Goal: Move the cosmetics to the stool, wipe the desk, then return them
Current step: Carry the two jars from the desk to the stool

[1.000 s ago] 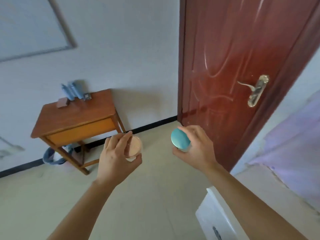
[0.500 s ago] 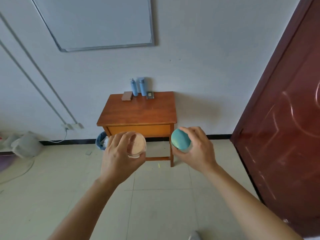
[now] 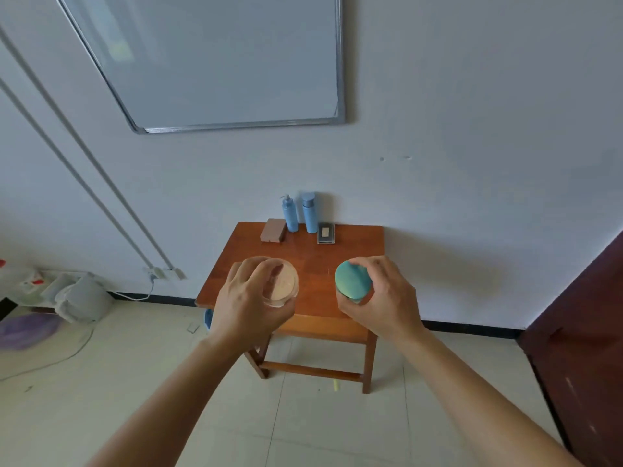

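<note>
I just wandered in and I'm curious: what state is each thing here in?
Left hand: holds beige round jar.
Right hand: holds teal-lidded jar, lid on.
Blue pump bottle: upright on wooden table.
Blue capped bottle: upright, cap on.
Brown box: lying flat.
Dark case: lying flat.

I see a reddish-brown wooden desk. At its back edge the pump bottle and the capped bottle are light blue, the box dull brown. Over its front: a beige jar, a teal jar.
</note>
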Motion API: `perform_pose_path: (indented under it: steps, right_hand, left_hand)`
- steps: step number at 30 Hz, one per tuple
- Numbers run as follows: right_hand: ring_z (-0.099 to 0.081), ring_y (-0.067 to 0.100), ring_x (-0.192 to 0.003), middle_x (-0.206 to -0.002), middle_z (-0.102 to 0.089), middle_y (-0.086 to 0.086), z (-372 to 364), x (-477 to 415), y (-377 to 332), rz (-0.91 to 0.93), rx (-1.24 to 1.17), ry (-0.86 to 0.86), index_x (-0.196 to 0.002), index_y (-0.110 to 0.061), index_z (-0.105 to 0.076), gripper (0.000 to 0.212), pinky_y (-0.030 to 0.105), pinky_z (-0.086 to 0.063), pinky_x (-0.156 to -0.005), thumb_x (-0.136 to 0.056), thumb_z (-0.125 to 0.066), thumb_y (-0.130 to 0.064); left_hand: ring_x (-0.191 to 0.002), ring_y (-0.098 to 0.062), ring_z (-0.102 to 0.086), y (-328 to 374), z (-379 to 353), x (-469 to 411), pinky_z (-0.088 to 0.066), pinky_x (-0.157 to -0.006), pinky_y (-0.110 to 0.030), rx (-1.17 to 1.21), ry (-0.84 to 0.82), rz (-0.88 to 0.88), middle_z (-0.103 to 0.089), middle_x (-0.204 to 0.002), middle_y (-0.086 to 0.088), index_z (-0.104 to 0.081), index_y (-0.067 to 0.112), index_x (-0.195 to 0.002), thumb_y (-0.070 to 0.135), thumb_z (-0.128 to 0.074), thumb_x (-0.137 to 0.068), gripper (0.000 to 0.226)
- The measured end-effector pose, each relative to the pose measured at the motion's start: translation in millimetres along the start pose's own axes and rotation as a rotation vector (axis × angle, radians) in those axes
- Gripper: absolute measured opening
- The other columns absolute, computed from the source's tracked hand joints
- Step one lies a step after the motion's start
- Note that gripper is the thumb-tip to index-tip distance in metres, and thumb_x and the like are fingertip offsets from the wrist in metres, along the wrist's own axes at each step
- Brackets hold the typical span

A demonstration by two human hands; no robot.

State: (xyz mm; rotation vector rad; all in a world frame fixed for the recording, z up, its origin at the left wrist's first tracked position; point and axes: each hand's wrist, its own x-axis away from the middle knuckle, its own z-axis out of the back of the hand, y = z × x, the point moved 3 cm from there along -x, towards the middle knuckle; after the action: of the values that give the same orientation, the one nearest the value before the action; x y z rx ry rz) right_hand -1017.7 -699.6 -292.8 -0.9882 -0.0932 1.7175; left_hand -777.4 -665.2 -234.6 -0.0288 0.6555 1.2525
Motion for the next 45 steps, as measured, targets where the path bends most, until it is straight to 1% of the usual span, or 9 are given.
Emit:
perform_pose_path:
  steps: [12, 17, 21, 25, 30, 33, 37, 41, 45]
  right_hand:
    - [-0.057, 0.002, -0.092, -0.111, -0.058, -0.018, -106, -141, 66, -0.039, 0.005, -0.132, -0.119, -0.034, -0.052, 0.060, 0.019, -0.049, -0.067, -0.071, -0.072, -0.064]
    - [-0.059, 0.002, -0.091, -0.112, -0.060, -0.019, -173, -182, 95, -0.115, 0.093, -0.257, -0.119, -0.036, -0.050, 0.060, 0.021, -0.052, -0.068, -0.070, -0.069, -0.065]
    - [-0.059, 0.003, -0.088, -0.113, -0.059, -0.017, -225, -208, 110, -0.292, 0.152, -0.314, -0.119, -0.037, -0.047, 0.060, 0.024, -0.054, -0.069, -0.071, -0.072, -0.063]
    - [-0.059, 0.005, -0.084, -0.117, -0.058, -0.014, -269, -221, 125, -0.436, 0.211, -0.375, -0.121, -0.038, -0.042, 0.063, 0.022, -0.054, -0.068, -0.072, -0.071, -0.064]
    - [-0.062, 0.009, -0.088, -0.123, -0.055, -0.011, -299, -205, 145, -0.603, 0.231, -0.379, -0.123, -0.036, -0.041, 0.063, 0.022, -0.056, -0.068, -0.074, -0.071, -0.063]
    - [-0.063, 0.011, -0.093, -0.126, -0.053, -0.010, -313, -189, 156, -0.662, 0.233, -0.407, -0.125, -0.035, -0.040, 0.064, 0.024, -0.057, -0.071, -0.075, -0.072, -0.060]
    - [-0.065, 0.015, -0.091, -0.128, -0.052, -0.006, -327, -175, 165, -0.667, 0.240, -0.452, -0.125, -0.030, -0.042, 0.063, 0.030, -0.059, -0.069, -0.077, -0.073, -0.056]
    - [-0.066, 0.016, -0.082, -0.127, -0.050, -0.005, -334, -170, 166, -0.617, 0.271, -0.476, -0.123, -0.029, -0.041, 0.061, 0.024, -0.055, -0.061, -0.077, -0.072, -0.055]
    - [-0.063, 0.013, -0.088, -0.129, -0.047, -0.005, -329, -172, 168, -0.584, 0.282, -0.535, -0.125, -0.028, -0.043, 0.064, 0.022, -0.055, -0.064, -0.080, -0.060, -0.069]
  left_hand:
    - [-0.111, -0.017, -0.051, -113, -80, -141, -0.046, -0.081, -0.029, 0.011, -0.055, 0.112, -0.055, -0.128, 0.004, -0.054, 0.023, -0.127, 0.042, -0.080, -0.072, 0.064]
    - [-0.113, -0.018, -0.052, -183, -142, -189, -0.047, -0.082, -0.026, 0.049, -0.181, 0.117, -0.057, -0.128, 0.004, -0.055, 0.022, -0.127, 0.041, -0.080, -0.074, 0.062]
    - [-0.110, -0.016, -0.052, -235, -191, -227, -0.043, -0.079, -0.022, 0.109, -0.325, 0.108, -0.057, -0.125, 0.006, -0.055, 0.023, -0.126, 0.040, -0.078, -0.075, 0.058]
    - [-0.110, -0.014, -0.052, -268, -243, -256, -0.047, -0.076, -0.022, 0.161, -0.476, 0.041, -0.056, -0.128, 0.008, -0.053, 0.025, -0.127, 0.042, -0.075, -0.077, 0.057]
    - [-0.116, -0.016, -0.050, -289, -308, -271, -0.045, -0.082, -0.024, 0.227, -0.656, -0.001, -0.055, -0.131, 0.006, -0.051, 0.026, -0.128, 0.034, -0.080, -0.073, 0.063]
    - [-0.121, -0.023, -0.049, -291, -336, -270, -0.048, -0.090, -0.033, 0.235, -0.710, -0.006, -0.054, -0.134, 0.001, -0.051, 0.023, -0.128, 0.028, -0.081, -0.073, 0.063]
    - [-0.125, -0.027, -0.047, -293, -355, -265, -0.047, -0.095, -0.038, 0.224, -0.763, 0.001, -0.052, -0.138, -0.003, -0.052, 0.021, -0.127, 0.025, -0.082, -0.073, 0.062]
    - [-0.125, -0.025, -0.046, -296, -362, -263, -0.043, -0.093, -0.031, 0.215, -0.786, -0.006, -0.051, -0.138, -0.001, -0.050, 0.022, -0.128, 0.028, -0.082, -0.071, 0.065]
    - [-0.131, -0.024, -0.041, -291, -357, -266, -0.046, -0.095, -0.034, 0.134, -0.815, -0.013, -0.044, -0.146, 0.001, -0.048, 0.025, -0.131, 0.037, -0.076, -0.079, 0.061]
